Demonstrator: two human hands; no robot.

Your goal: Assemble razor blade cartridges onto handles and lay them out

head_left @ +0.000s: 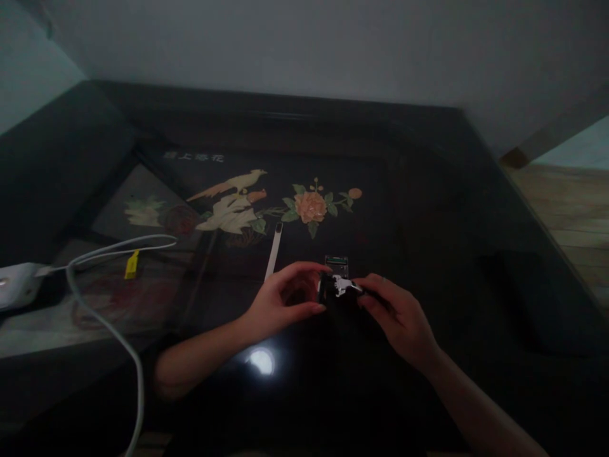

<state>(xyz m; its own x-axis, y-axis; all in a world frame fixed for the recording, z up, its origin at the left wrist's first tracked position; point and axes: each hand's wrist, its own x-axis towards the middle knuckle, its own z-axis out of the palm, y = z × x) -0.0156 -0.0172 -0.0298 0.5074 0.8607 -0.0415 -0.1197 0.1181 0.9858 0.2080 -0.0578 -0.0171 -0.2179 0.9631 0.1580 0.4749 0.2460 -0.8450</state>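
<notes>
In the head view, my left hand point(280, 295) curves its thumb and fingers around a small dark piece with a pale edge point(320, 289). My right hand point(397, 317) pinches a small silver-and-black piece point(343, 286) whose silver end points left, up against the dark piece. Whether the two are joined I cannot tell. Just beyond them lies a small rectangular piece with a greenish strip point(337, 261), partly covered by what I hold. A thin whitish strip with a dark end point(273, 251) lies beyond my left hand.
A white cable point(102, 317) loops across the left side from a white adapter point(19, 285). Near it lies a yellow tag point(132, 265). A dark flat object point(537, 298) rests at the right. The glossy black table point(419, 165) carries a bird-and-flower picture and meets a wall.
</notes>
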